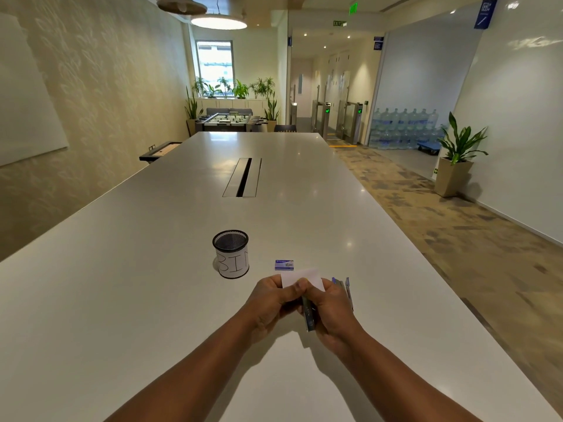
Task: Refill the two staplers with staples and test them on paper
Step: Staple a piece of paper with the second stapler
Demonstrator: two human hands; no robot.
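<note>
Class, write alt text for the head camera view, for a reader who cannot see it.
Over a long white table, a person's left hand pinches a white paper slip while the right hand grips a dark stapler. Beyond them sit a small blue staple box and a black mesh cup labelled BIN; a bluish object lies partly hidden by the right hand.

A: Views held?
B: One. Head-worn, wide-angle, facing forward and down along a long white desk (152, 269).
A: Range?
B: Near: both forearms enter from the bottom edge, hands at lower centre. Far: the desk's far end, window and corridor beyond.
A: Overlap with other views?
B: None; single view.
</note>
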